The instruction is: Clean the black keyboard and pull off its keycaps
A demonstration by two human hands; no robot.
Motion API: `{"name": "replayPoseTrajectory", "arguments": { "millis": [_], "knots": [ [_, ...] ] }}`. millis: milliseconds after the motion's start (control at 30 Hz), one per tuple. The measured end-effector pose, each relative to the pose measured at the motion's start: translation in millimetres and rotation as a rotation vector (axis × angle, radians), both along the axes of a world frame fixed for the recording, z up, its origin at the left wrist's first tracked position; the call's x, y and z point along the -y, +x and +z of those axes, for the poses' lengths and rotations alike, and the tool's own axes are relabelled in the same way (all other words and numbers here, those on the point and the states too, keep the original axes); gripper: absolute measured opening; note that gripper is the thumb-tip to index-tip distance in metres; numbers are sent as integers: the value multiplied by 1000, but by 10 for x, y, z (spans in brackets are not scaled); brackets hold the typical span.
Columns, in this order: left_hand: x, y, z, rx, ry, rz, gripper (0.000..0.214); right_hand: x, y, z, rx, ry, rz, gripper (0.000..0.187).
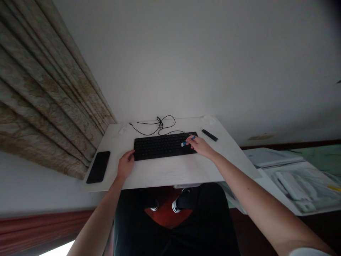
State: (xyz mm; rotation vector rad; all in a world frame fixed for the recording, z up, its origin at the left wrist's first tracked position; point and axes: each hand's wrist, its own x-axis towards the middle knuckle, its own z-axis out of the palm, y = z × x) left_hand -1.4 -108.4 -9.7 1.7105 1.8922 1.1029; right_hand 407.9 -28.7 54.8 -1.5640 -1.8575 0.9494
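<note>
Over keyboard (160,146), blue brush (183,144)

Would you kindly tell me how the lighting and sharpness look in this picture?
In the head view, light is dim overall, with a blown-out patch at bottom left; there too, the keyboard is dark, its key legends unreadable; same view, the wall darkens toward the top right corner.

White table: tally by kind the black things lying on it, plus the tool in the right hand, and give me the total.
Keyboard: 1
Bundled cable: 1
Phone-like slab: 1
Narrow bar: 1
Small blue brush, in the right hand: 1
Total: 5
</note>
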Motion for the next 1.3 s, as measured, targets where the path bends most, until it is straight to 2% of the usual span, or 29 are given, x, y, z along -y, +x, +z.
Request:
{"name": "replayPoseTrajectory", "arguments": {
  "millis": [100,200,333,433,500,567,667,867,967,1133,1300],
  "knots": [
    [-4,3,-7,10,-7,1,38,20,-309,-4,2,7,80,25],
    [-8,11,-16,14,-3,13,40,5,-687,4,-42,82,72,25],
    [-17,18,-26,15,1,18,39,4,-1453,-32,-171,79,115,33],
    [-18,22,-20,-3,8,21,39,42,-2053,-82,-155,93,200,34],
    [-15,22,-11,-17,13,18,39,71,-2336,-111,-147,101,236,33],
    [-10,19,-6,-23,13,13,39,91,-2477,-127,-119,103,245,32],
    [-11,8,-16,-27,8,17,40,91,-2446,-123,-8,107,229,34],
    [-28,7,-49,-33,32,17,40,36,-2145,-43,147,142,162,33],
    [-21,19,-41,-32,28,18,39,33,-2174,-25,125,141,171,34],
    [-37,-9,-4,-15,-12,16,40,54,-2275,-28,145,194,285,38],
    [-113,-37,3,2,-60,-12,43,6,-1948,-11,260,201,222,32]
  ]
}}
